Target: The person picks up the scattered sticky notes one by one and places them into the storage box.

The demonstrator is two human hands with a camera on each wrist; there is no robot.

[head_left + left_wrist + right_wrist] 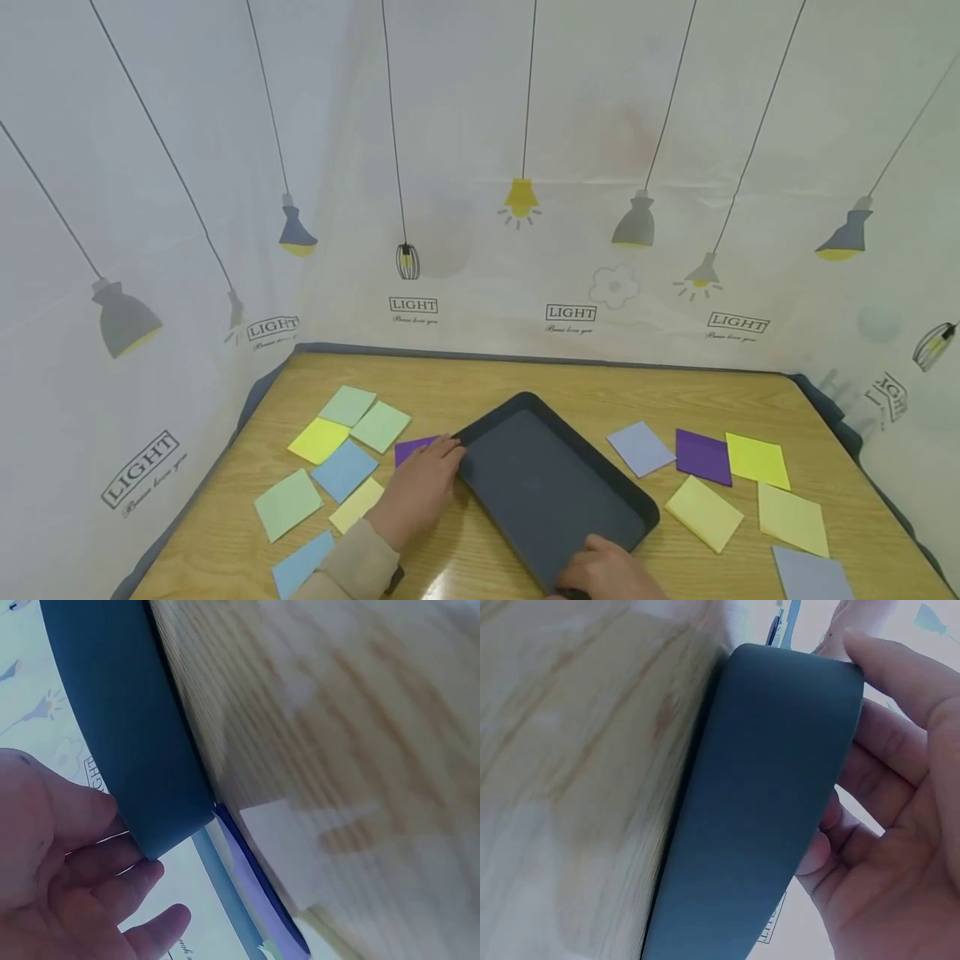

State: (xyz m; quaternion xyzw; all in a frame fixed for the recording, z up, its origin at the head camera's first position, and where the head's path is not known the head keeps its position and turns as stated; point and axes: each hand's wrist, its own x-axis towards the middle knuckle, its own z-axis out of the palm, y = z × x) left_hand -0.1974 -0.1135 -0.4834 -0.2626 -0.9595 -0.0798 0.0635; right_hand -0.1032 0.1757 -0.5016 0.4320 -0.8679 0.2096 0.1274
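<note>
A dark grey rectangular baking tray (540, 483) lies at an angle on the wooden table. My left hand (422, 487) grips its left corner, and the left wrist view has thumb and fingers at the end of the tray's wall (135, 727). At the near corner my right hand (611, 573) holds the rim. In the right wrist view its fingers reach over the rim to the inner side of the wall (757, 787). A purple sticky note (411, 448) beside the tray is partly hidden behind my left hand.
Left of the tray lie several green, blue and yellow paper squares (345, 471). More squares are spread on the right, among them a purple one (703, 457) and a lilac one (641, 448). A lamp-patterned curtain (480, 125) closes off the table's back and sides.
</note>
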